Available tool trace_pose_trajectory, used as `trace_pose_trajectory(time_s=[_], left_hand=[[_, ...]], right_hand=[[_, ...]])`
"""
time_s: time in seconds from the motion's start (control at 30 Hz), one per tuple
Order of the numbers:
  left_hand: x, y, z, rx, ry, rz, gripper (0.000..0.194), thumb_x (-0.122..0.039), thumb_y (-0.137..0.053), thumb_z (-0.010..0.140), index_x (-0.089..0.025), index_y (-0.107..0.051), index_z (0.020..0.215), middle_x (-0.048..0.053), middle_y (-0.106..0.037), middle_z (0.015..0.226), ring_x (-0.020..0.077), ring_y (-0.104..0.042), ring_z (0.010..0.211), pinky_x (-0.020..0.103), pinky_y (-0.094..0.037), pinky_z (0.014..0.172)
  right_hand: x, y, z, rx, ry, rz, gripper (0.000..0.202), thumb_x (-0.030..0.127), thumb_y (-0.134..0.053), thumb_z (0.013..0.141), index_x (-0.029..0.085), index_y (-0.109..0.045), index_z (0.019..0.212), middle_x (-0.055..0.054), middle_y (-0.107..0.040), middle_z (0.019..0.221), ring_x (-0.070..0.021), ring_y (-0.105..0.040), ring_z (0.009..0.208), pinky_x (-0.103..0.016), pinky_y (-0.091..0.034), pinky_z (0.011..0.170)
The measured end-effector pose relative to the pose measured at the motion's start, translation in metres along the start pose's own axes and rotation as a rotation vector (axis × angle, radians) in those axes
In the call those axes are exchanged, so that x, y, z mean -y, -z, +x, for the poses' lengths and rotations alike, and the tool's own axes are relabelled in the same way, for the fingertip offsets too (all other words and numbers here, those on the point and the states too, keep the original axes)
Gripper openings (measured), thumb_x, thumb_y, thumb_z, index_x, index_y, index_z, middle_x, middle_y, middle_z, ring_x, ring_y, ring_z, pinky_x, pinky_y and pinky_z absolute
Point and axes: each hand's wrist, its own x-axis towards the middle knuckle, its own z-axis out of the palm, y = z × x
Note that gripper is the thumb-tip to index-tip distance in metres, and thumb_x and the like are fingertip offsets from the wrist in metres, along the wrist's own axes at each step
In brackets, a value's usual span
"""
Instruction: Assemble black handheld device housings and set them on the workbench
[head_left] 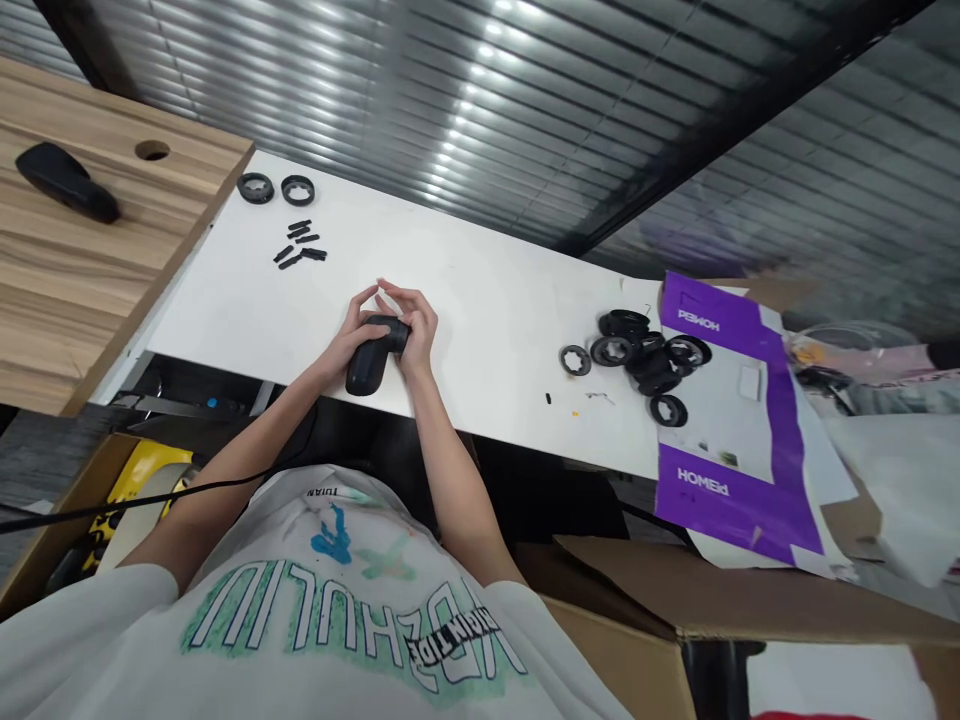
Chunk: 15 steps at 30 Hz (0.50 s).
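Over the front part of the white table (480, 310), both hands hold a black angled housing (367, 368), bent like a massage gun body. My left hand (351, 332) grips its bend, with the thumb lying along the top. My right hand (417, 325) closes around the short end on the right. The fingertips of both hands come close together beyond the housing, and the part between them is hidden. Several small black strips (300, 245) and two black rings, one a notched ring (298, 190), lie farther back on the left.
A pile of black rings (613, 350) sits at right beside a purple-and-white printed sheet (739, 540). A similar black housing (67, 182) lies on the wooden desk (112, 280) at left. An open cardboard box (615, 650) stands below the table. A black cable (187, 490) crosses my left arm.
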Motion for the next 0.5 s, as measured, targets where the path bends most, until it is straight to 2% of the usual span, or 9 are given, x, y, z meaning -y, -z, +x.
trace_pose_trajectory(time_s=[0.07, 0.17, 0.27, 0.37, 0.5], left_hand=[[-0.003, 0.000, -0.001, -0.024, -0.004, 0.036, 0.075, -0.034, -0.077, 0.077, -0.028, -0.047, 0.146, 0.001, -0.065, 0.099, 0.0207, -0.066, 0.090, 0.034, -0.051, 0.085], [-0.003, -0.001, 0.001, -0.028, -0.045, 0.068, 0.060, -0.038, -0.075, 0.079, -0.026, -0.052, 0.133, 0.003, -0.066, 0.100, 0.0211, -0.066, 0.092, 0.034, -0.051, 0.086], [-0.001, -0.002, 0.006, -0.014, -0.104, 0.081, 0.046, -0.041, -0.075, 0.081, -0.024, -0.054, 0.118, 0.004, -0.066, 0.103, 0.0226, -0.066, 0.100, 0.035, -0.051, 0.091], [-0.002, -0.003, 0.008, -0.019, -0.151, 0.083, 0.044, -0.041, -0.077, 0.080, -0.024, -0.053, 0.113, 0.005, -0.065, 0.112, 0.0232, -0.064, 0.110, 0.034, -0.051, 0.095], [-0.007, -0.005, 0.007, 0.017, -0.179, 0.100, 0.043, -0.038, -0.077, 0.078, -0.025, -0.055, 0.111, 0.004, -0.062, 0.117, 0.0243, -0.061, 0.119, 0.034, -0.050, 0.099]], right_hand=[[-0.003, 0.001, 0.000, -0.029, 0.033, -0.009, 0.013, 0.034, -0.061, 0.087, 0.025, -0.069, 0.092, -0.006, -0.078, 0.114, -0.0266, -0.064, 0.134, -0.050, -0.048, 0.119], [-0.008, 0.004, 0.003, -0.050, 0.047, -0.034, 0.016, 0.038, -0.057, 0.090, 0.025, -0.067, 0.092, -0.006, -0.078, 0.111, -0.0254, -0.066, 0.130, -0.048, -0.050, 0.116], [-0.010, 0.006, 0.009, 0.002, 0.018, -0.049, 0.026, 0.045, -0.055, 0.089, 0.024, -0.069, 0.088, -0.007, -0.079, 0.105, -0.0264, -0.070, 0.121, -0.046, -0.053, 0.111], [-0.006, 0.006, 0.011, 0.072, -0.028, -0.094, 0.039, 0.053, -0.052, 0.088, 0.023, -0.076, 0.082, -0.007, -0.081, 0.106, -0.0271, -0.071, 0.118, -0.041, -0.052, 0.110], [0.001, 0.002, 0.011, 0.096, -0.096, -0.105, 0.048, 0.062, -0.054, 0.086, 0.023, -0.079, 0.073, -0.005, -0.082, 0.104, -0.0271, -0.071, 0.117, -0.037, -0.049, 0.110]])
